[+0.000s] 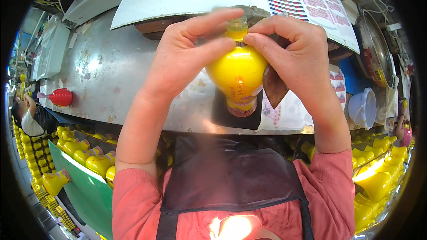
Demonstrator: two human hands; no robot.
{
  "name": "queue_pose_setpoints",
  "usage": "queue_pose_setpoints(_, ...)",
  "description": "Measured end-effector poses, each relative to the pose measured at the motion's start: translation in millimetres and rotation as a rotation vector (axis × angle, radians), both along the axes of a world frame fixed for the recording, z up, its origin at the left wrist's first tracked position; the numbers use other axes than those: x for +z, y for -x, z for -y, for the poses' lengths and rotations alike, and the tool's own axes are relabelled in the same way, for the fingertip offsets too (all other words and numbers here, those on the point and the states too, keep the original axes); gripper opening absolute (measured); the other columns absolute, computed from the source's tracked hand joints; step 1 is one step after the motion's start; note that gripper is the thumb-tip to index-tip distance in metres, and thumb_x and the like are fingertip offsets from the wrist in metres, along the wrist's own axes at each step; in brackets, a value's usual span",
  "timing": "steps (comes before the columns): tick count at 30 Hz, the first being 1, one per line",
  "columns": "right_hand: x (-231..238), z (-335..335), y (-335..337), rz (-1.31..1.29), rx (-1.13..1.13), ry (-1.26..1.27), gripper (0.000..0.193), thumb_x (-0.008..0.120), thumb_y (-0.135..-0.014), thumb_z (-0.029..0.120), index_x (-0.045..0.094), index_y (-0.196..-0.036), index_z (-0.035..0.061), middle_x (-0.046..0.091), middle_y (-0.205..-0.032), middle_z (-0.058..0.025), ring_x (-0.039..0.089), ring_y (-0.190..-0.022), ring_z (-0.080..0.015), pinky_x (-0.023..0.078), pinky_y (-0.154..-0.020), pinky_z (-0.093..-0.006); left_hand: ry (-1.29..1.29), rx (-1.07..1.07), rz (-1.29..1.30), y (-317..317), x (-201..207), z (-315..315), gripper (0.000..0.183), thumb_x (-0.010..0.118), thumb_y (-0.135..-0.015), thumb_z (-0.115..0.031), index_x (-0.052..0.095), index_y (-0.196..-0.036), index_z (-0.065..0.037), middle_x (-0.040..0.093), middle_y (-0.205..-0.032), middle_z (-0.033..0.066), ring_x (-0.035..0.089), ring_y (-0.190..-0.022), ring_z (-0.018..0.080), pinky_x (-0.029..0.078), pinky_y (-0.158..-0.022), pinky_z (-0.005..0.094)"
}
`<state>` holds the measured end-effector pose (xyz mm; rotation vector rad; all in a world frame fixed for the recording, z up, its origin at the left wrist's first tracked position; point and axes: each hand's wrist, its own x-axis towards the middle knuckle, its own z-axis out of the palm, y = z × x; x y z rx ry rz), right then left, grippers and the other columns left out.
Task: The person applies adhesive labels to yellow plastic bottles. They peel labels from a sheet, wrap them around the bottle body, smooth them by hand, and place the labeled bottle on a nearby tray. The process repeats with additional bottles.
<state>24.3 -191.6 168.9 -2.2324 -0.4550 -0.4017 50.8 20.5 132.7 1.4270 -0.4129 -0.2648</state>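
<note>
Head view: left hand (187,53) and right hand (293,53) both grasping yellow bottle (238,73) above the metal table (111,71) edge.

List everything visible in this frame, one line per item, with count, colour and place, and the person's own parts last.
yellow bottle: one, glossy yellow, held upright at centre
metal table: one, grey, behind the hands
red bottle: one, red, lying on the table's left
yellow bottles: many, yellow, stacked lower left and lower right
white tub: one, white, right
printed sheet: one, white with stripes, top
left hand: pinching the bottle's neck
right hand: pinching the bottle's neck
</note>
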Motion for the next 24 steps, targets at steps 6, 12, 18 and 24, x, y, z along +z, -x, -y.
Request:
queue_pose_setpoints(6, 1, -3, 1, 0.059, -0.018, 0.079, 0.009, 0.076, -0.090, 0.007, 0.077, -0.093, -0.0016, 0.074, -0.076, -0.0057, 0.067, -0.068, -0.0079, 0.051, -0.061, -0.0237, -0.016, 0.014, -0.008, 1, 3, 0, 0.042, 0.072, -0.093, -0.005, 0.071, -0.135, -0.007, 0.073, -0.122, 0.0012, 0.062, -0.113, 0.0093, 0.050, -0.102, 0.0285)
queue_pose_setpoints(12, 0, -6, 0, 0.013, -0.038, 0.044, 0.009, 0.076, -0.090, 0.007, 0.077, -0.091, -0.0019, 0.075, -0.077, -0.0057, 0.067, -0.069, -0.0080, 0.052, -0.063, -0.0237, -0.002, 0.020, -0.013, 1, 3, 0, 0.042, 0.072, -0.093, -0.005, 0.071, -0.135, -0.007, 0.073, -0.120, 0.0006, 0.062, -0.111, 0.0088, 0.050, -0.100, 0.0281)
queue_pose_setpoints(18, 0, -7, 0, 0.017, -0.038, 0.045, 0.009, 0.077, -0.089, 0.007, 0.077, -0.091, -0.0019, 0.075, -0.077, -0.0060, 0.067, -0.069, -0.0081, 0.052, -0.063, -0.0238, 0.006, 0.036, -0.018, 1, 3, 1, 0.040, 0.073, -0.092, -0.006, 0.072, -0.132, -0.005, 0.073, -0.119, 0.0015, 0.064, -0.109, 0.0090, 0.052, -0.097, 0.0272)
queue_pose_setpoints(24, 0, 6, -8, -0.260, 0.053, -0.177, 0.015, 0.076, -0.092, 0.011, 0.078, -0.099, -0.0016, 0.076, -0.086, -0.0046, 0.068, -0.078, -0.0091, 0.053, -0.070, -0.0229, -0.032, 0.013, 0.028, -3, 2, -1, 0.038, 0.073, -0.091, -0.005, 0.071, -0.129, -0.003, 0.073, -0.118, 0.0030, 0.065, -0.110, 0.0109, 0.052, -0.098, 0.0282)
